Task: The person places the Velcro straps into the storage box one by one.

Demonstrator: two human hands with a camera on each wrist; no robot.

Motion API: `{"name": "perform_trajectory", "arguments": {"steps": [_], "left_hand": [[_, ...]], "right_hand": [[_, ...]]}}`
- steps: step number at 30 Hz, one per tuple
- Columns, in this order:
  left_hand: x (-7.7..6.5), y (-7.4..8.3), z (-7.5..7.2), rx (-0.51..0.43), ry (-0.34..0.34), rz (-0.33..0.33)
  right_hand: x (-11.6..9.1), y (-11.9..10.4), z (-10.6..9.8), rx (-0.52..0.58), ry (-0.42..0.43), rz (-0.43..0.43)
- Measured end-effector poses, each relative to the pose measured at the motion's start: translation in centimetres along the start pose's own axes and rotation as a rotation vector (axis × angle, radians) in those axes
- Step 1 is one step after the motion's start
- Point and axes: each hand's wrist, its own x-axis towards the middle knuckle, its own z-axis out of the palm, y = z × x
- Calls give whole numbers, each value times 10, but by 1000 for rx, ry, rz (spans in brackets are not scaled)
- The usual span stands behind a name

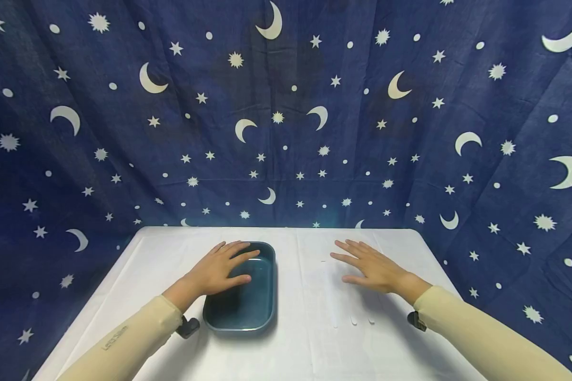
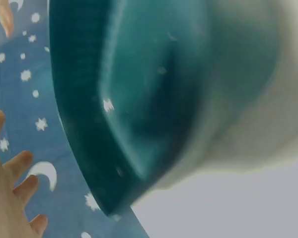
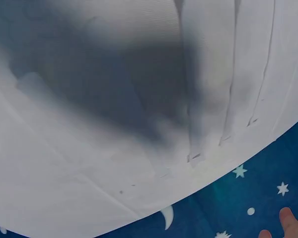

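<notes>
A dark teal rectangular dish (image 1: pixel 240 312) with rounded corners rests on the white table; nothing shows inside the part I can see. Over its upper left side hovers my left hand (image 1: pixel 216 270), fingers spread and thumb out, hiding part of the rim. In the left wrist view the dish (image 2: pixel 149 89) looms large and blurred, with that hand (image 2: pixel 10 193) at the lower left. My right hand (image 1: pixel 374 269) is held over the table, fingers extended and holding nothing. Near it, several long thin white strips (image 3: pixel 211 94) lie side by side, barely distinct from the cloth.
A white cloth covers the table (image 1: pixel 300 354). Behind it and along both sides hangs a dark blue curtain (image 1: pixel 286 132) with moons and stars. Dark wrist devices (image 1: pixel 188 327) sit at the cuffs of both cream sleeves (image 1: pixel 128 336).
</notes>
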Motion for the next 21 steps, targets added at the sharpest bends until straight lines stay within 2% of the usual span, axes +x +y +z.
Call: {"name": "perform_trajectory", "arguments": {"steps": [9, 17, 21], "left_hand": [[-23, -20, 4, -2, 7, -122], [-41, -35, 11, 11, 63, -235], [-49, -42, 15, -24, 73, -283]], "right_hand": [[-20, 13, -2, 26, 27, 87], [-34, 26, -7, 30, 15, 193], [-40, 33, -6, 54, 28, 234]]}}
